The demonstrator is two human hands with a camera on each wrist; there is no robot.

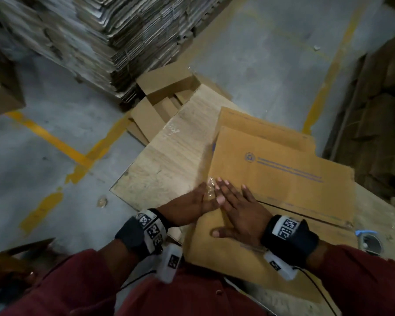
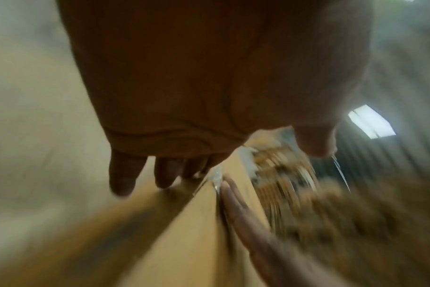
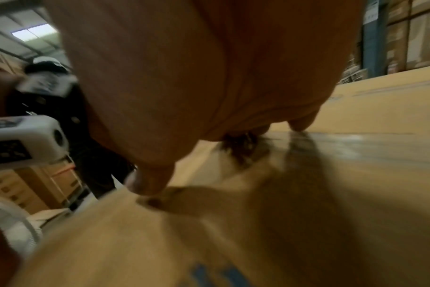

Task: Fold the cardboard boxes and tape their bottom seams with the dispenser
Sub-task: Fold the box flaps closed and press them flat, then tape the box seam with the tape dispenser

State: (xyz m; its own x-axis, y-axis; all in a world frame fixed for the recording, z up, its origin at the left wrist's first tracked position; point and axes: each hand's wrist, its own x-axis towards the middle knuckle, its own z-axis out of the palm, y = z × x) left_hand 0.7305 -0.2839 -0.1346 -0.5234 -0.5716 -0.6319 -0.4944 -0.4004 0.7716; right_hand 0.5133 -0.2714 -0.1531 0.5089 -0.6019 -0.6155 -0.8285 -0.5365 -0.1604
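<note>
A brown cardboard box [image 1: 271, 169] with blue print lies bottom up on a wooden board [image 1: 169, 156]. A strip of clear tape [image 1: 209, 190] wraps over its near left edge. My left hand [image 1: 201, 199] presses straight fingers against the box's left side, over the tape end. Beside it, my right hand [image 1: 235, 208] lies flat on top of the box with the fingers spread. In the left wrist view my fingers [image 2: 165, 174] touch the box side [image 2: 184, 242]. The right wrist view shows my palm [image 3: 209, 77] on the glossy taped surface [image 3: 356, 141]. A blue-grey tape dispenser [image 1: 369, 244] sits on the board to my right.
Tall stacks of flat cardboard [image 1: 89, 35] stand at the back left, and loose flattened boxes [image 1: 160, 94] lie on the floor by the board. More cardboard [image 1: 378, 110] is piled along the right. A made-up box [image 1: 0, 92] stands at far left. Yellow lines mark the grey floor.
</note>
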